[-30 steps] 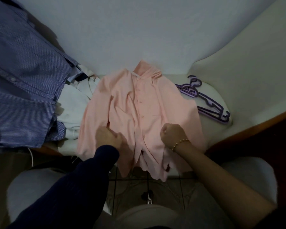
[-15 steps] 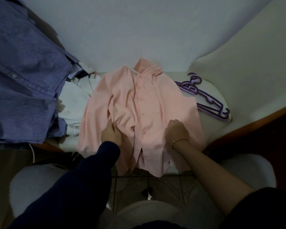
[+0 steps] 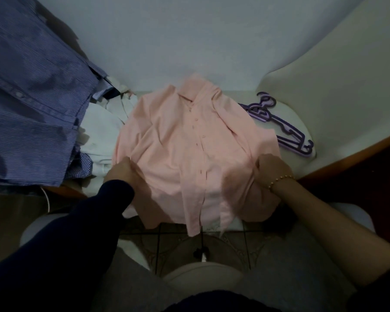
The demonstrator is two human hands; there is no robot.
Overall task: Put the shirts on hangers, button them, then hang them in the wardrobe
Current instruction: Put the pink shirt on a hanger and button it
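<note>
A pink button-up shirt (image 3: pixel 180 149) lies face up on the pale cushioned surface (image 3: pixel 302 122), collar toward the wall, its hem hanging over the front edge. My left hand (image 3: pixel 119 170) grips the shirt's left side near the lower edge. My right hand (image 3: pixel 273 172), with a bead bracelet on the wrist, grips the shirt's right side. The placket with its buttons runs down the middle between my hands. Purple plastic hangers (image 3: pixel 282 127) lie on the surface just right of the shirt.
A blue striped shirt (image 3: pixel 29 97) hangs at the left. White garments (image 3: pixel 101 136) are piled between it and the pink shirt. A pale wall (image 3: pixel 189 41) stands behind. A wooden edge (image 3: pixel 356 154) runs at the right, tiled floor (image 3: pixel 189 244) below.
Both hands have moved apart from the shirt's middle to its left and right sides, and the lower part of the shirt is spread wider and lifted slightly.
</note>
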